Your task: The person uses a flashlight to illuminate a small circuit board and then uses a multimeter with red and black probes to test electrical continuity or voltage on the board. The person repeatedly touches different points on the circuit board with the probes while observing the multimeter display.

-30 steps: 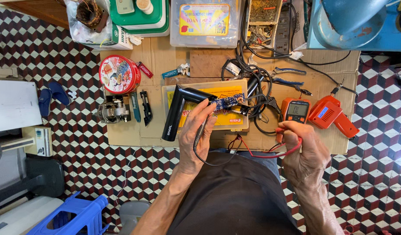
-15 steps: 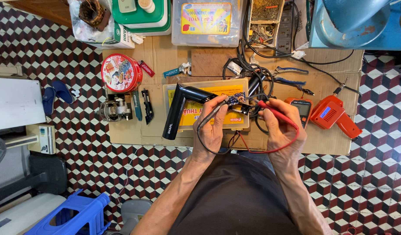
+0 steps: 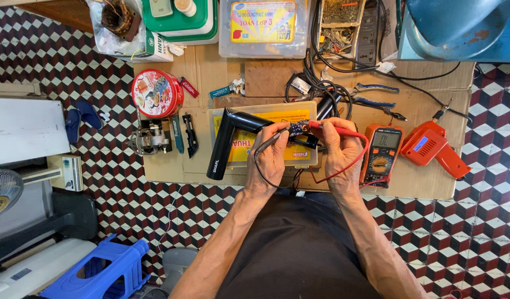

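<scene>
1. Hands met over the middle of the cardboard sheet spread on the tiled floor, seen from the head camera looking straight down.
2. The left hand was closed around a black probe, its fingers pinching the shaft and pointing the tip toward a small blue circuit board.
3. The right hand was clamped on a red probe, whose tip also lay at the circuit board, so both probes met there between the two hands.
4. A red lead curved from the right hand down and across to the orange multimeter, which lay just beside that hand, to its right.
5. A black L-shaped hair dryer body lay on a yellow-lidded flat box, just left of the left hand, with the circuit board at its upper end.
6. Further left sat a round red tin, a small metal motor part and a black hand tool.
7. An orange electric drill lay at the right edge of the cardboard, well apart from the hands.
8. Black cables and blue-handled pliers lay above the hands; a blue plastic stool stood at the lower left.
</scene>
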